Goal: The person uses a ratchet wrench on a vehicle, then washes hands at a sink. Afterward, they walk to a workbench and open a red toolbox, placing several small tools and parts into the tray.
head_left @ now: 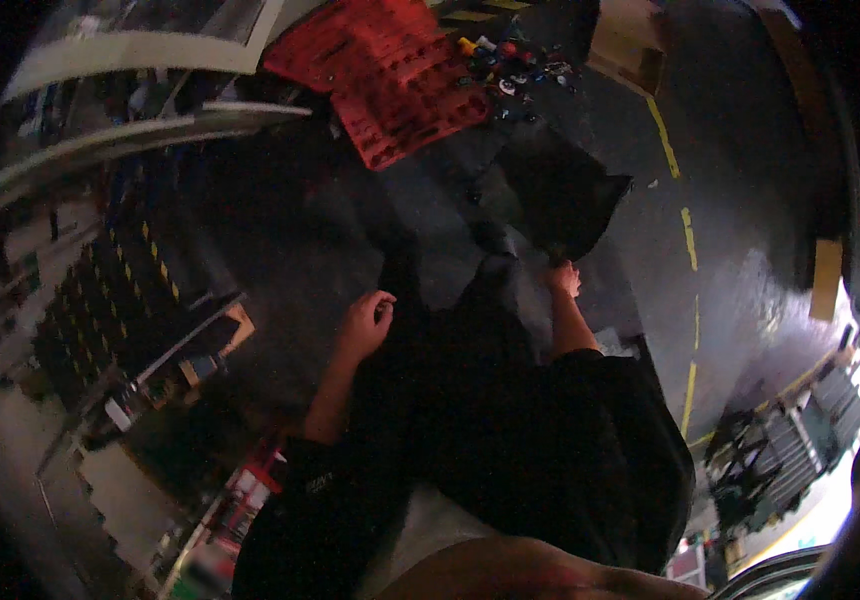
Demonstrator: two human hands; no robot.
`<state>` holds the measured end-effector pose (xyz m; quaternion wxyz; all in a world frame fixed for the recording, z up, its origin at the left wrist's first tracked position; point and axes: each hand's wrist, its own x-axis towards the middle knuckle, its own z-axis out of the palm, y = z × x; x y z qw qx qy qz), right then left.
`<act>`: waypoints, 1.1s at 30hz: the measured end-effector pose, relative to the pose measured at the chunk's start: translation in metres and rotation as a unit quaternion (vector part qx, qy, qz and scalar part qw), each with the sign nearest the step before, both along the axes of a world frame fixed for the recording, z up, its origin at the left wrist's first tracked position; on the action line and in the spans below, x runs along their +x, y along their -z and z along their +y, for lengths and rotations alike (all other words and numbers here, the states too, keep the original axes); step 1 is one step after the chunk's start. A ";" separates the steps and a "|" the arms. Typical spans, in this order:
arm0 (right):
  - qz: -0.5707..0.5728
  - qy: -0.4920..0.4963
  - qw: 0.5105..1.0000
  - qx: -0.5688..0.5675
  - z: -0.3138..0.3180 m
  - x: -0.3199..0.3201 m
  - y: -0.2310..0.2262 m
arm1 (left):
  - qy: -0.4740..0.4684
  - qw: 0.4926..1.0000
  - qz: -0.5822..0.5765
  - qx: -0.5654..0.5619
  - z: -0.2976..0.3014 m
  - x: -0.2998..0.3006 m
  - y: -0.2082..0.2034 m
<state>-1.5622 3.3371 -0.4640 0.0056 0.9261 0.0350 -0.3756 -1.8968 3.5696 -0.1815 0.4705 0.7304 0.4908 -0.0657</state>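
My right hand (566, 278) is closed around the narrow near end of a black, wide, flat-looking thing (562, 195). It broadens away from my hand and has a pointed corner on its right; the dim light hides what kind of thing it is. My left hand (368, 322) hangs in front of my dark clothing, fingers loosely curved and the thumb a little apart. Nothing shows in it. Farther ahead on the dark floor lies an open red tool case (405, 110) with moulded recesses. Beside its right edge is a pile of small mixed parts (515, 75), some yellow, red and white.
An open cardboard box (628, 45) stands at the far right of the pile. Yellow tape lines (690, 240) run along the floor on the right. Shelving with pale edges (150, 135) is at the left, and a low cart or bench (185, 355) stands nearer on that side.
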 end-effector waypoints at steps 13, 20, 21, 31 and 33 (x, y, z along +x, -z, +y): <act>-0.115 0.030 0.993 0.008 0.017 -0.137 0.064 | 0.286 0.957 -0.013 0.045 0.210 -0.046 0.042; -0.059 0.102 0.993 -0.011 0.024 -0.235 0.024 | 0.327 0.945 0.022 0.005 0.223 -0.088 0.041; -0.066 0.095 0.993 -0.001 0.021 -0.245 0.026 | 0.338 0.941 0.028 -0.007 0.221 -0.089 0.040; -0.018 0.147 0.988 -0.042 -0.019 -0.291 0.018 | 0.352 0.936 -0.007 0.014 0.187 -0.129 0.048; -0.011 0.159 0.986 -0.049 -0.025 -0.292 0.020 | 0.349 0.937 0.002 0.012 0.182 -0.133 0.043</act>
